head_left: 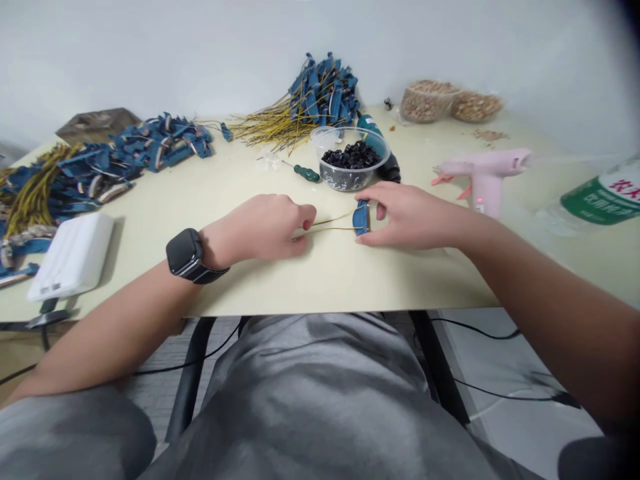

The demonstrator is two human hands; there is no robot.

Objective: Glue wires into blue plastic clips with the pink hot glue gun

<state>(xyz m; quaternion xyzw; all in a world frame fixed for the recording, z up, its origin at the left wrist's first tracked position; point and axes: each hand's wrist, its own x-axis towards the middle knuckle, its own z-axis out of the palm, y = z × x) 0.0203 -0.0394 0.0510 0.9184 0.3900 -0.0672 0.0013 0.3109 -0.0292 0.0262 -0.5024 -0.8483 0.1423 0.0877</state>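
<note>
Between thumb and fingers of my right hand (395, 217) is a small blue plastic part (361, 219) with a flat edge. Two thin wires (333, 225), one yellowish and one dark, run leftward from it to my left hand (273, 227). That hand is closed around the wires' other ends, which its fingers hide. Both hands are low over the pale tabletop, near its front edge. A clear round tub (350, 175) of small black pieces (353, 155) stands just beyond my right hand.
A green-handled screwdriver (306, 173) lies left of the tub. Behind it are piled blue wired parts (325, 93); more blue parts (160, 143) lie left. A white power bank (75, 253) sits front left. On the right are a pink glue gun (487, 170) and a bottle (600, 198).
</note>
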